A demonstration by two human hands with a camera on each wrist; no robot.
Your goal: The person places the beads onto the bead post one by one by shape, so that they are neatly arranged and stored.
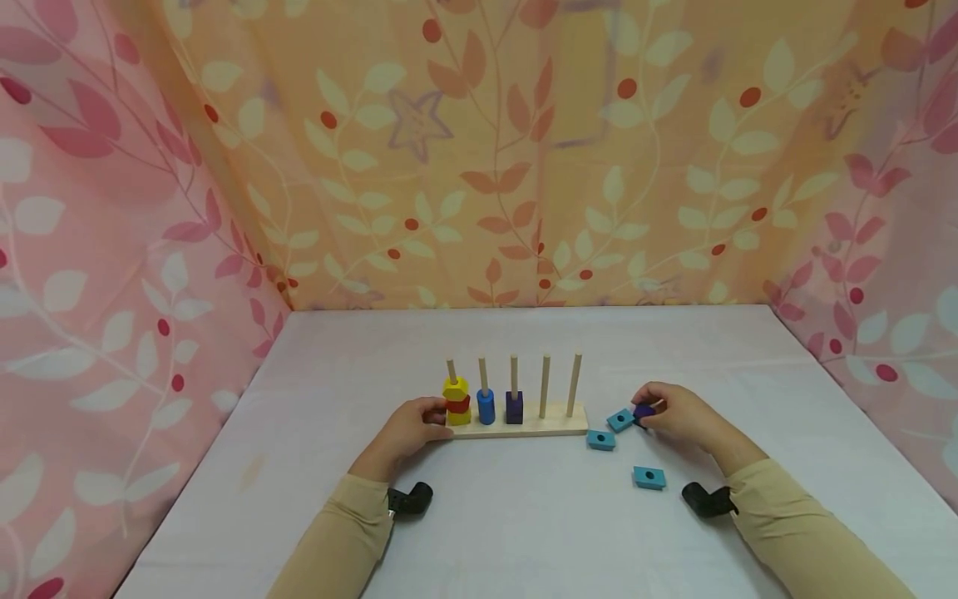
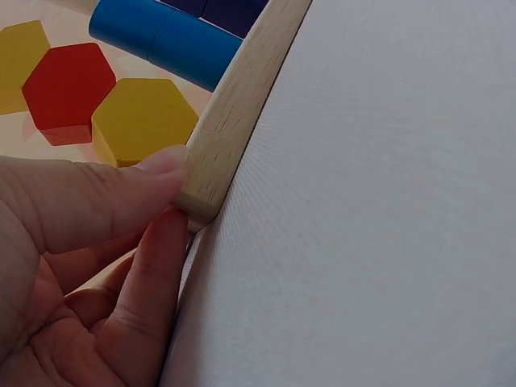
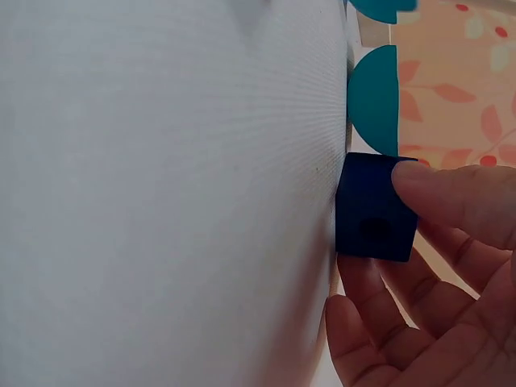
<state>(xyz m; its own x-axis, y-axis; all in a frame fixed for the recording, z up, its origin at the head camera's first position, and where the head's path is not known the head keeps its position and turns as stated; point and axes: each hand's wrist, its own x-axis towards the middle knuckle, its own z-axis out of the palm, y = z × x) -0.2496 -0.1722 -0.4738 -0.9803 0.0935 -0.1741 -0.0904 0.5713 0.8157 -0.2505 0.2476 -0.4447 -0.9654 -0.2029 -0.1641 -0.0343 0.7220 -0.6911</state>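
Observation:
My left hand [image 1: 407,426] grips the left end of a pegboard's wooden base [image 2: 242,113], thumb on top. On the leftmost peg a red hexagonal block [image 2: 71,89] sits between two yellow ones. Blue round blocks [image 1: 486,408] fill the lower part of the second peg, and dark purple square blocks [image 1: 514,408] that of the third. The two pegs at the right are bare. My right hand [image 1: 677,412] pinches a dark purple block [image 3: 371,210] low at the table surface, right of the pegboard. A hole shows in its side.
Three teal half-round blocks lie on the white table: one [image 1: 619,420] beside the right hand, one [image 1: 601,440] by the base's right end, one [image 1: 649,477] nearer the front. Patterned cloth [image 1: 479,166] hangs behind and at both sides.

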